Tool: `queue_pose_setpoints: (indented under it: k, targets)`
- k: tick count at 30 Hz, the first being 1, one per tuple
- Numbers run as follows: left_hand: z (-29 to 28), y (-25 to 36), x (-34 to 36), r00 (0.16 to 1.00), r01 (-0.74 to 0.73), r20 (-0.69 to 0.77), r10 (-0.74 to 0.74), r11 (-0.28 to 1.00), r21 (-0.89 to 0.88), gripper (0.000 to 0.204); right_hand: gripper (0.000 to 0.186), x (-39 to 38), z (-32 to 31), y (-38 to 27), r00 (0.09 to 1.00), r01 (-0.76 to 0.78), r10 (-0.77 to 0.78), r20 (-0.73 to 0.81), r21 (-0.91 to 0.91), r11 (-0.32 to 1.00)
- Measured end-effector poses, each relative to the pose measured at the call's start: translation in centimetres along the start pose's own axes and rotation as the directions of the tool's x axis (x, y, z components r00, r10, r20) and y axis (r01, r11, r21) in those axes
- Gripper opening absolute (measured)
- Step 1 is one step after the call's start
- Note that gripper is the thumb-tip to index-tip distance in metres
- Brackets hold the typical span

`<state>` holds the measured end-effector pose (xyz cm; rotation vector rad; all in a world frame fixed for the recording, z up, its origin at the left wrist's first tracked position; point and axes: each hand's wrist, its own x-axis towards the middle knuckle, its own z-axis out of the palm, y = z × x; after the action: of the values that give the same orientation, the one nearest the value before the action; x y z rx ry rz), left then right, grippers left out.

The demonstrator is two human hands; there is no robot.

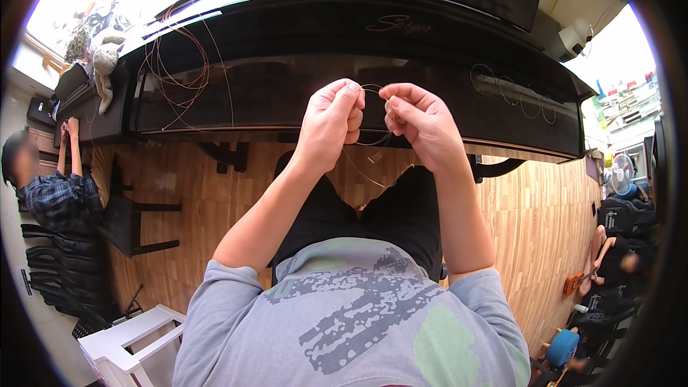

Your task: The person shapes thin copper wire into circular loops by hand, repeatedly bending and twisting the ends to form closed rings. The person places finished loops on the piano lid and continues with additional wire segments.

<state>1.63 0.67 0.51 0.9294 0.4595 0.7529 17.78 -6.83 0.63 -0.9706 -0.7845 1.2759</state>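
Both hands are raised in front of me above my lap, close to the front of a black piano [272,97]. A thin wire string [373,144] curves in a loop between them, and a loose end trails below toward my knees. My left hand [330,120] is closed in a fist around one side of the loop, thumb on top. With thumb and forefinger, my right hand [423,116] pinches the other side, its remaining fingers curled. Some of the wire is hidden inside the fingers.
Copper-coloured wire coils [206,72] lie on the piano at left; several thin wire rings [532,104] lie at right. A person in a checked shirt [64,197] sits far left beside a black bench [143,218]. A white stand [136,344] is lower left; another person holds a small guitar [573,284] at right.
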Motion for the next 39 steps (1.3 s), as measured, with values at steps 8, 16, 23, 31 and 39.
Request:
queue_pose_setpoints:
  k: [8, 16, 23, 31, 39]
  targets:
    - [0.2, -0.6, 0.4, 0.992, -0.091, -0.092, 0.089, 0.996, -0.011, 0.023, 0.022, -0.7, 0.2, 1.4, 0.999, 0.041, -0.042, 0.011, 0.057, 0.998]
    - [0.0, -0.3, 0.5, 0.988, -0.079, -0.137, 0.072, 0.996, -0.044, 0.022, 0.026, -1.8, 1.4, 1.0, 0.874, 0.419, -0.486, 0.002, -0.509, 0.752]
    - [-0.1, -0.2, 0.3, 0.997, -0.026, -0.074, 0.023, 0.999, -0.042, 0.023, 0.017, -0.9, -1.2, 1.1, 0.609, 0.549, -0.791, -0.060, -0.688, 0.475]
    - [0.2, -0.1, -0.2, 0.998, 0.067, 0.007, -0.067, 0.996, 0.053, 0.026, 0.034, -2.7, 2.4, -1.6, 0.452, 0.258, -0.795, 0.405, -0.912, -0.318]
    - [0.4, 0.9, -0.9, 0.983, 0.160, 0.080, -0.166, 0.984, 0.078, 0.024, 0.011, -1.0, 2.0, -0.5, 0.820, 0.473, -0.540, 0.187, -0.752, 0.458]
